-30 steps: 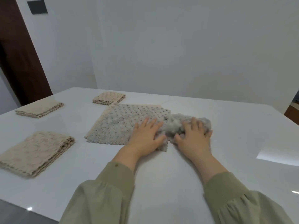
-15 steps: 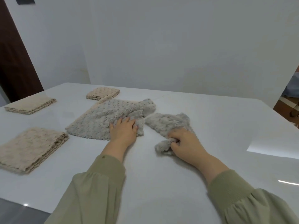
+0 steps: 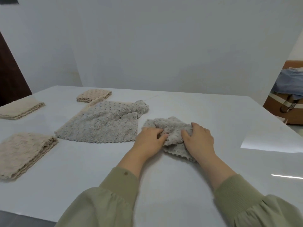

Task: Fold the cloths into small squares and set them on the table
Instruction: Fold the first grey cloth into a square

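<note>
While both hands are working at the middle of the white table (image 3: 164, 185), findings are reading as follows:

Crumpled grey cloth (image 3: 170, 128): lying bunched on the table, centre-right, betw. the two hands; its near edge is trailing out under the R wrist.
Left hand (image 3: 148, 140): fingers curling in, gripping the cloth's left side.
Right hand (image 3: 199, 140): fingers curling over the cloth's right end, thumb digging into the pile.
Flat grey cloth (image 3: 105, 125): lying spread just left of the crumpled one, not touching it; far-right corner is rumpling up, beige edging is showing along the far-left side.
Beige folded cloths: sitting apart, one near left (image 3: 24, 153), one far left (image 3: 19, 109), one far centre (image 3: 93, 95), beside the flat cloth's far corner.
Sleeves (image 3: 114, 199): olive green, covering both forearms.
</note>
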A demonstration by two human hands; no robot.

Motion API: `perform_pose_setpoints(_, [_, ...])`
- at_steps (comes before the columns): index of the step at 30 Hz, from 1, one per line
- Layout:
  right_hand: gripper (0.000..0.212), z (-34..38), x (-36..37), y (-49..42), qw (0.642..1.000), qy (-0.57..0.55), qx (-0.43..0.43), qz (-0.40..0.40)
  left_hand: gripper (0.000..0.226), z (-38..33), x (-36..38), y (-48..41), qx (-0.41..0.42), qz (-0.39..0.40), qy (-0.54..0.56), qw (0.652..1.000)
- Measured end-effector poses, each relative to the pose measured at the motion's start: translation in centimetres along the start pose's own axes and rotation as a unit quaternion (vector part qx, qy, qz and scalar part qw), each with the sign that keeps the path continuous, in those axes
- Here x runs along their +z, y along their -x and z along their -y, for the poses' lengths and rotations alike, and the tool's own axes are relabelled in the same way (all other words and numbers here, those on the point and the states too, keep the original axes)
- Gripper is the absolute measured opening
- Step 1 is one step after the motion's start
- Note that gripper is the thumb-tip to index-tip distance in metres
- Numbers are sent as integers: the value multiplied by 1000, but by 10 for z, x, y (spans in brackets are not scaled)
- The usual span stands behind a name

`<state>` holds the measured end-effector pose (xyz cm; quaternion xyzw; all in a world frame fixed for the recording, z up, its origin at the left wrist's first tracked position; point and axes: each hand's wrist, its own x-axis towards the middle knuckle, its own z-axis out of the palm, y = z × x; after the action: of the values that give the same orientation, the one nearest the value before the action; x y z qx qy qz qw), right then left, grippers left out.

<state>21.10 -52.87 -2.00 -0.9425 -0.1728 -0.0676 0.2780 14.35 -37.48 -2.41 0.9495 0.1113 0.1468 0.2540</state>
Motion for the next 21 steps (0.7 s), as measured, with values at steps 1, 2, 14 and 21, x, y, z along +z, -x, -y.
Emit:
perform_pose_setpoints(1, [56,-1,-2,-4,1000,-1,28,12,28,-6,4,-3,-5,5,23,1000])
perform_pose_setpoints(2, [53,-4,-4,-7,998,-4,52,25,29,-12,9,-5,-9,12,49,999])
perform_pose_setpoints(14, [34,17,-16,19,878,-284,-351,-156,27,2,-10,-24,-138,-188,390,891])
perform_pose_setpoints(21, [34,2,-12,9,971,-134,-185,-75,18,17,-41,-13,-220,-143,446,856])
